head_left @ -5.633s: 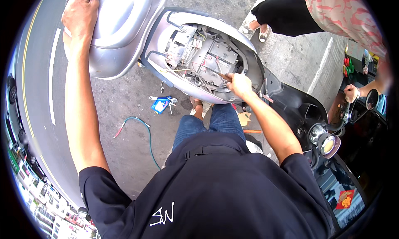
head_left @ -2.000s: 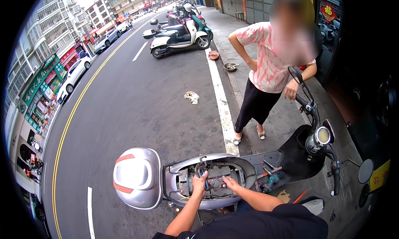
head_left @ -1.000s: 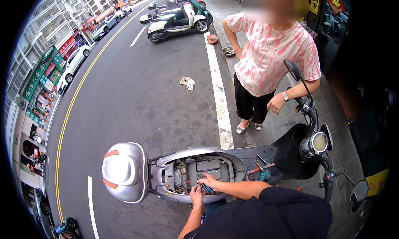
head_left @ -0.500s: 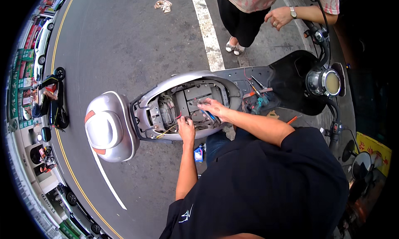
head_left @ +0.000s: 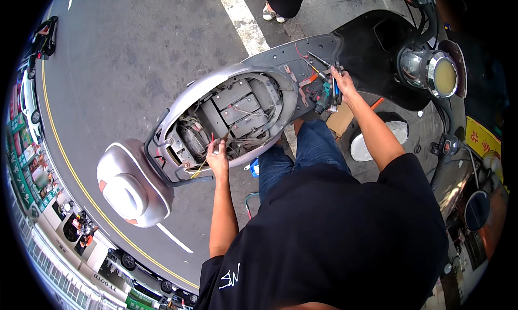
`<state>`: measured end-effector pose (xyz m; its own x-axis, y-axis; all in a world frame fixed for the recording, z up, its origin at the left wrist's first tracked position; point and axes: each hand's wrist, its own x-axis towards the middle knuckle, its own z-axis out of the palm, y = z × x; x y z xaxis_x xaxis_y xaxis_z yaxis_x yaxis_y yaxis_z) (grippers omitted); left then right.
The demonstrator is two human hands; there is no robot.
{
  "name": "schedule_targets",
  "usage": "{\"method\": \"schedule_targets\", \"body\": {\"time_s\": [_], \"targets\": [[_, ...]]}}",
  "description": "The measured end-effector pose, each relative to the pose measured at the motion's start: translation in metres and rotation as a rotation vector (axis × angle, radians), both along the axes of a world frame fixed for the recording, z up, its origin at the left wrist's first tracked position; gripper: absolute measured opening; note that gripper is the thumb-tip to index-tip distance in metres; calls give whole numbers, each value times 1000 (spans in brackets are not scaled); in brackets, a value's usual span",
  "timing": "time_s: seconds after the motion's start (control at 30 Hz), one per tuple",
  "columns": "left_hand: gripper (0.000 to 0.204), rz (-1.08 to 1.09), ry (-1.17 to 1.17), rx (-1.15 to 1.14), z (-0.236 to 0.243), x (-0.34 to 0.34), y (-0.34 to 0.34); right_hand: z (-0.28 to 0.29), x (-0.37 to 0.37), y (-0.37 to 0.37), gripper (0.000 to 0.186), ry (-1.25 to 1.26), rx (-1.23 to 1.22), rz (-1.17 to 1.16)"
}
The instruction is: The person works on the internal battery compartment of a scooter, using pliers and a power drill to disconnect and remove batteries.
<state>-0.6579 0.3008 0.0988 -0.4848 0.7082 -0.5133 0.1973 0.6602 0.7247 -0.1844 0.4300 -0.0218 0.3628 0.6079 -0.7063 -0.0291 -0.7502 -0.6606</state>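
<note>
The open underseat bay (head_left: 211,106) of a silver scooter lies in front of me, with wiring and a dark panel inside. At its near left rim, my left hand (head_left: 217,159) is closed in a pinch on a thin wire (head_left: 199,170), yellow below the fingers; a red tip pokes out above them. My right hand (head_left: 345,84) is over the tools on the footboard, its fingers around a blue-handled tool (head_left: 336,89) whose exact kind I cannot make out. Beside it lie a teal power drill (head_left: 322,98) and several slim screwdriver-like tools (head_left: 317,60).
A silver top box (head_left: 135,183) sits behind the bay. The handlebar and round headlight (head_left: 443,77) are at right. Cardboard (head_left: 341,119) and a white-rimmed cover (head_left: 380,140) lie on the ground nearby. Another person's feet (head_left: 274,13) show beyond the scooter.
My right hand has moved from above the bay, rightward to the footboard tools, carrying the blue-handled tool. My left hand keeps its pinch at the rim. The view has shifted and turned.
</note>
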Motion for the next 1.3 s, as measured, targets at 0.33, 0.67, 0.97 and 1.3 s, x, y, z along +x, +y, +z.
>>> {"method": "schedule_targets", "body": {"time_s": [0.33, 0.67, 0.97, 1.3], "targets": [[34, -68, 109, -50, 15, -12, -12, -90, -119, 54, 67, -322, -333, 679], [32, -107, 145, -52, 14, 8, 3, -99, -54, 8, 52, -175, -261, 465], [28, -114, 129, 120, 16, -5, -5, 153, -104, 26, 32, -843, 182, 1198], [31, -220, 122, 204, 15, -18, -11, 110, -305, 21, 29, -544, 491, 1833]]}}
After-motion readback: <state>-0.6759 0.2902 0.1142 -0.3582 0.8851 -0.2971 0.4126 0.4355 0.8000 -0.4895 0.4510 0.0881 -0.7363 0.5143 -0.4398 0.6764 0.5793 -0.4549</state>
